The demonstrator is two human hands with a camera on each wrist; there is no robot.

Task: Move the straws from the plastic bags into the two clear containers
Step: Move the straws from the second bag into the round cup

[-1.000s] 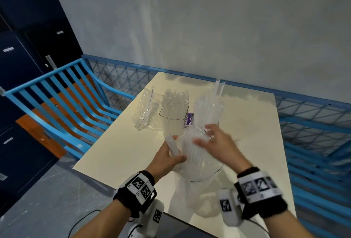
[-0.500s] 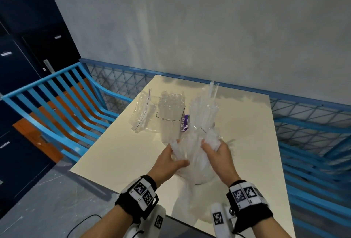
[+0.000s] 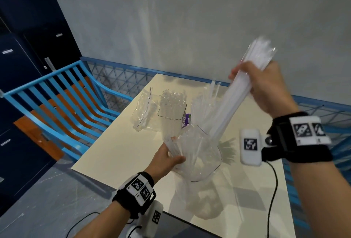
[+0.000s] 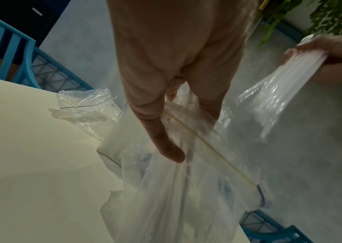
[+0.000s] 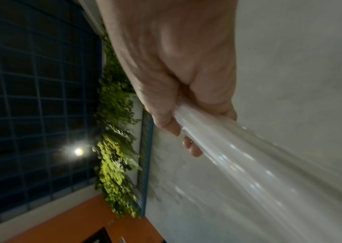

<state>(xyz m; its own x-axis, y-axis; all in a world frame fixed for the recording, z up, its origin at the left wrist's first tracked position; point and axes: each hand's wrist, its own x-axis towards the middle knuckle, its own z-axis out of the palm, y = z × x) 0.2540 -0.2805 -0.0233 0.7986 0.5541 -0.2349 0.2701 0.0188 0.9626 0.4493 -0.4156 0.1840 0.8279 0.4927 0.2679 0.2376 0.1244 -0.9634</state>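
Observation:
My right hand (image 3: 256, 85) grips a thick bundle of clear straws (image 3: 233, 95) and holds it high and slanted, its lower end just above the open mouth of a plastic bag (image 3: 197, 154). In the right wrist view the fingers (image 5: 190, 144) curl round the straws (image 5: 228, 148). My left hand (image 3: 167, 159) pinches the bag's left rim; the left wrist view shows the thumb (image 4: 165, 144) on the plastic bag (image 4: 186, 180). Behind stand a clear container (image 3: 171, 110) and a second container (image 3: 206, 108) with straws sticking up.
An emptied, crumpled bag (image 3: 142, 112) lies at the back left of the cream table (image 3: 121, 152). A purple packet (image 3: 187, 122) sits between the containers. Blue railings (image 3: 62, 95) flank the table on the left and right; a grey wall stands behind.
My right hand has closed on a bundle of straws and pulled it up and to the right, out of the bag. The left hand stays on the bag's rim.

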